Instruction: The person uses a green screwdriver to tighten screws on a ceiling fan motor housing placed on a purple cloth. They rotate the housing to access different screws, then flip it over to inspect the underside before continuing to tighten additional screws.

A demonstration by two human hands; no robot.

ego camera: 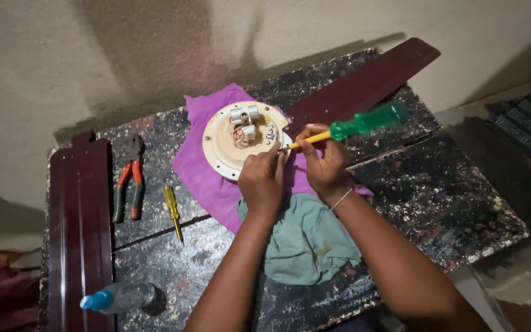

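Just beyond both hands (290, 169), the cream disc (241, 144) meets the screwdriver (351, 126).

I see a cream round plate (232, 147) lying on a purple cloth (201, 172) beside a teal rag (305, 240), all on a black bench (450, 203) speckled with pale flecks. My right hand (324, 163) grips a screwdriver (351, 127) with a clear green handle and yellow shaft; left of it lie red-and-green-handled pliers (129, 181), a small yellow screwdriver (172, 209), a blue-capped bottle (118, 297) and dark maroon blades (80, 227)

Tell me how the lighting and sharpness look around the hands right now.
Head view: dim overall, corners fall dark; broad shadows on the wall behind; left hand, right hand and green-handled screwdriver reasonably sharp; wide-angle bend at the table edges.
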